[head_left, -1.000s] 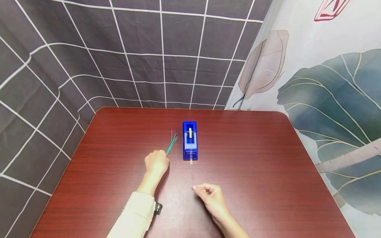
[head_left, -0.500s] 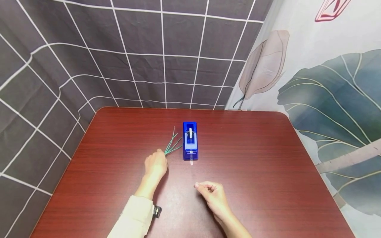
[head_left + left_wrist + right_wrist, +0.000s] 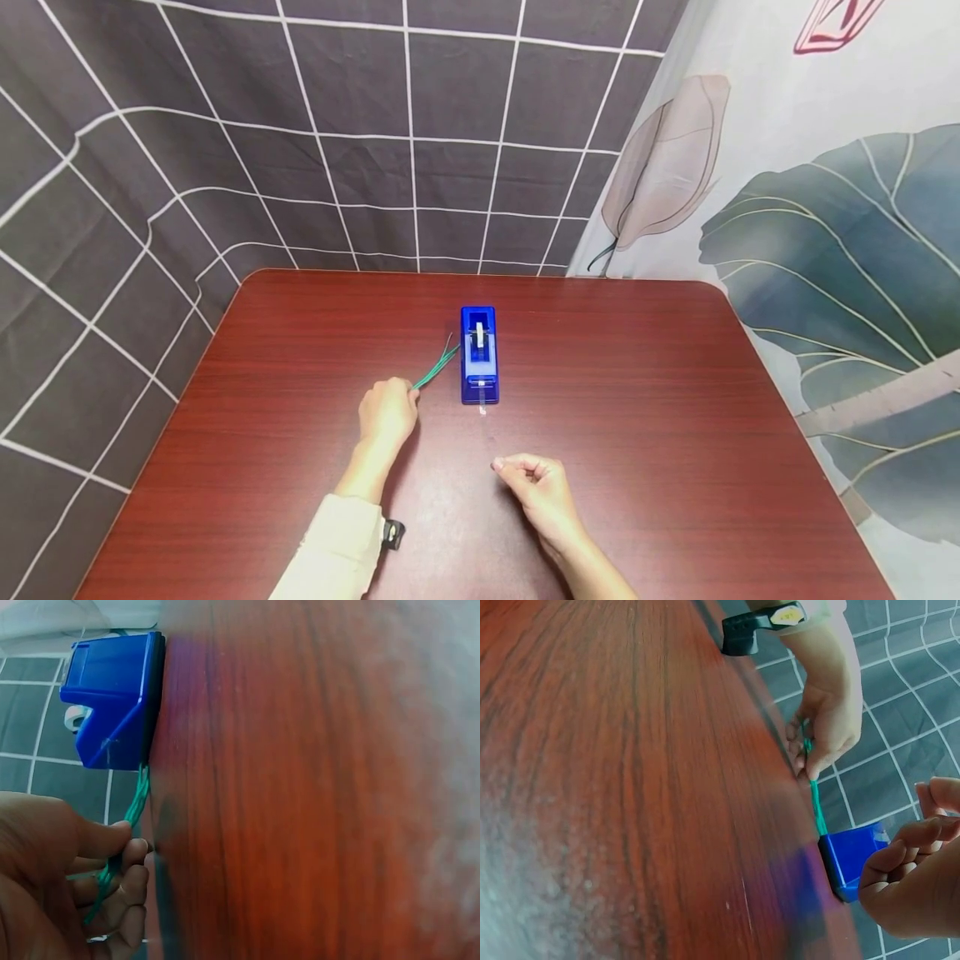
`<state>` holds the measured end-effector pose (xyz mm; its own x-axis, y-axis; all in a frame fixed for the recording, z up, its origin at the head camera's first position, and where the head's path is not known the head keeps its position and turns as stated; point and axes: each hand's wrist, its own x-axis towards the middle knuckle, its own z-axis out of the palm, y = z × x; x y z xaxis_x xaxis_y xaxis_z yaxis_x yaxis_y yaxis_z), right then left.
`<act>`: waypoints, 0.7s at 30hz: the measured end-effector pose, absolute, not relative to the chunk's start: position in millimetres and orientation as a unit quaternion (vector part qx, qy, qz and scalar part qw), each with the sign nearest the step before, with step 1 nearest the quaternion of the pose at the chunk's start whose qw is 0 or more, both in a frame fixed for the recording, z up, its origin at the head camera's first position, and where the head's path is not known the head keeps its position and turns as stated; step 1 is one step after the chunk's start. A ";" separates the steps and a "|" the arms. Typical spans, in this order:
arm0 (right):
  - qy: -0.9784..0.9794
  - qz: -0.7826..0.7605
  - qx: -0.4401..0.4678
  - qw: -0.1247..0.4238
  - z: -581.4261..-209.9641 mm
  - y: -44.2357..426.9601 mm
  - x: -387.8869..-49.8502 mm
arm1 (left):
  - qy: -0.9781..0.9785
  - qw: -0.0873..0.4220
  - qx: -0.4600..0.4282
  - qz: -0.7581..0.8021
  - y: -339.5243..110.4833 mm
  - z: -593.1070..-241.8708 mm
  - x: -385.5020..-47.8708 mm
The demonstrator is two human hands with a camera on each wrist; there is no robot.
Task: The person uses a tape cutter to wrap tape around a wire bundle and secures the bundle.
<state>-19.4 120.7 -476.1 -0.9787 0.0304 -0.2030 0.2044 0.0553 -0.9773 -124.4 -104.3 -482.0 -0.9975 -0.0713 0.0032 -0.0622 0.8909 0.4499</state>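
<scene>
My left hand [image 3: 388,410] pinches a bundle of thin green wires [image 3: 435,369] between thumb and fingers. Their spread far ends reach the left side of a blue tape dispenser [image 3: 480,387]; whether they touch it I cannot tell. In the left wrist view the wires [image 3: 139,796] pass between the fingertips and on into the palm. Clear tape [image 3: 483,408] hangs over the dispenser's front, with a faint strip running toward my right hand [image 3: 542,498]. That hand's thumb and forefinger are pinched together, apparently on the tape's end, which is hardly visible.
A reddish-brown wooden table [image 3: 645,400] lies under both hands. Behind it hangs a dark curtain [image 3: 360,167] with white grid lines, and a leaf-patterned curtain [image 3: 825,333] covers the right side. A small black device [image 3: 393,534] sits at the left cuff.
The left hand has shifted slightly left and toward me. Its wires fanned out, then drew together, now pointing at the dispenser. My right hand has moved slightly forward and right, still pinching.
</scene>
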 end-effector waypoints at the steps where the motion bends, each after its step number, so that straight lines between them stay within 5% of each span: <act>1: 0.723 -0.683 0.080 0.063 -476.0 120.8 -19.4 | -0.972 0.012 0.037 -0.232 -105.0 -482.2 -124.1; 21: 0.714 -0.694 0.071 0.060 -469.7 117.9 -18.8 | -0.963 0.058 0.057 -0.257 -130.5 -475.1 -103.2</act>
